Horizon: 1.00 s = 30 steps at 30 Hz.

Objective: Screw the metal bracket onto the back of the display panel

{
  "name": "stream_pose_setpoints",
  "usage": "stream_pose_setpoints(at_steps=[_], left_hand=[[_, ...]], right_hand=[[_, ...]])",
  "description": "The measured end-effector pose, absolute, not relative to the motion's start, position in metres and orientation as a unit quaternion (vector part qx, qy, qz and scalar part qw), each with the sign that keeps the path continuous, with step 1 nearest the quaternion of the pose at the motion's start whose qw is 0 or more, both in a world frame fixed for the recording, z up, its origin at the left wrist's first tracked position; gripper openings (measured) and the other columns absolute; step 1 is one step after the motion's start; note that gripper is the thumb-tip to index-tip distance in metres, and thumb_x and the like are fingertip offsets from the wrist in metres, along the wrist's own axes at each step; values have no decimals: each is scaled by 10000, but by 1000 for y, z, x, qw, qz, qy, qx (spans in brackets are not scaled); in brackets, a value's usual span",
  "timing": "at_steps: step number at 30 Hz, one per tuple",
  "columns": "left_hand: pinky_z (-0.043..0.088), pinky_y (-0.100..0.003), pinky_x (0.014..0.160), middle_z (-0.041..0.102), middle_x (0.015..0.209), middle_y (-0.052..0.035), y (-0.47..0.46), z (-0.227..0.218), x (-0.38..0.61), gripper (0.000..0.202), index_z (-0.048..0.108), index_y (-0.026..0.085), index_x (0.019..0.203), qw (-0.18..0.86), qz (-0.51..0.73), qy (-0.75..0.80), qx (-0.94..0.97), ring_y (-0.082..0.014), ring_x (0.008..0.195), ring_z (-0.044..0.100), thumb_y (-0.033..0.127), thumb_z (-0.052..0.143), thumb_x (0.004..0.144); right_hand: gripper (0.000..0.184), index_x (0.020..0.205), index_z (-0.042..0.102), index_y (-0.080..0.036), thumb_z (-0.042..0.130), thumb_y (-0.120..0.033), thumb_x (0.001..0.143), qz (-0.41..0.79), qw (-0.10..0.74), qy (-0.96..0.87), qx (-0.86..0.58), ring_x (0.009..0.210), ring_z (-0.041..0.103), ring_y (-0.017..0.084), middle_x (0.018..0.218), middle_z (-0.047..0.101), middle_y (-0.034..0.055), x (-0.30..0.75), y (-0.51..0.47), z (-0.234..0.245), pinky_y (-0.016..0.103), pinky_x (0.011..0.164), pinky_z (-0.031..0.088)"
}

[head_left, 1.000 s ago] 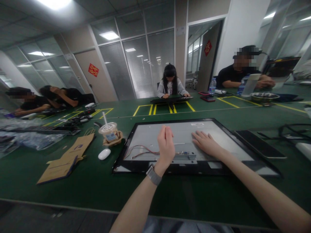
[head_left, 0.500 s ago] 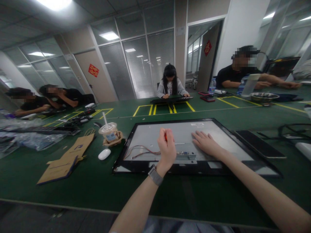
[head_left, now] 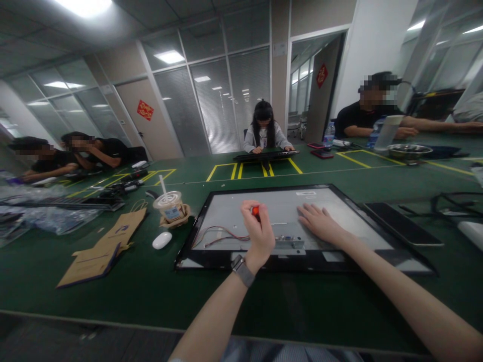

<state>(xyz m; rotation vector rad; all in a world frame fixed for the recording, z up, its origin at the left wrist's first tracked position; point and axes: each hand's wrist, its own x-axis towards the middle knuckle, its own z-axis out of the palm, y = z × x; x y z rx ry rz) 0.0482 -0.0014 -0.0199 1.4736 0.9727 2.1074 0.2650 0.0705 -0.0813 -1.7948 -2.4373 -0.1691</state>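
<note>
A monitor panel lies face down on the green table, its grey metal back up inside a black frame. My left hand, with a watch on the wrist, is closed around a red-handled screwdriver held upright over the panel's lower middle. Red and black wires run across the panel to a small metal bracket beside that hand. My right hand lies flat and open on the panel's back, right of the left hand.
A white mouse, an iced drink cup and a brown paper bag lie to the left. A black tablet and cables are on the right. Several people sit around the table's far side.
My left hand has turned and curled, so the red screwdriver handle now shows between its fingers. My right hand has stayed flat on the panel.
</note>
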Motion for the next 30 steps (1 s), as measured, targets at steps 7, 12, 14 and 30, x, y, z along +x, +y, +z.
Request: stream_pose_setpoints(at_steps=[7, 12, 14, 30], left_hand=[[445, -314, 791, 517, 919, -55, -9, -9, 50, 139, 541, 184, 919, 58, 744, 349, 566, -173, 874, 521, 320, 549, 951], [447, -298, 736, 568, 886, -62, -11, -11, 53, 226, 574, 179, 947, 80, 731, 330, 591, -164, 802, 538, 288, 389, 1017], [454, -283, 704, 588, 864, -57, -10, -12, 53, 292, 574, 179, 958, 117, 734, 317, 589, -150, 747, 547, 291, 316, 1035], [488, -269, 689, 608, 806, -33, 4, 24, 26, 130, 719, 180, 866, 198, 632, 310, 682, -139, 744, 597, 188, 592, 889]], right_hand=[[592, 1470, 437, -183, 196, -398, 974, -57, 55, -799, -596, 1398, 352, 359, 1539, 404, 163, 264, 70, -82, 612, 1076, 324], [586, 1474, 431, -181, 209, -405, 980, -57, 47, -797, -600, 1401, 351, 353, 1540, 401, 161, 263, 69, -80, 600, 1086, 315], [583, 1474, 430, -191, 202, -410, 984, -59, 47, -796, -601, 1403, 349, 348, 1541, 403, 152, 264, 70, -81, 598, 1086, 317], [590, 1469, 434, -186, 193, -419, 984, -61, 57, -802, -591, 1395, 360, 360, 1534, 410, 166, 266, 72, -83, 613, 1074, 323]])
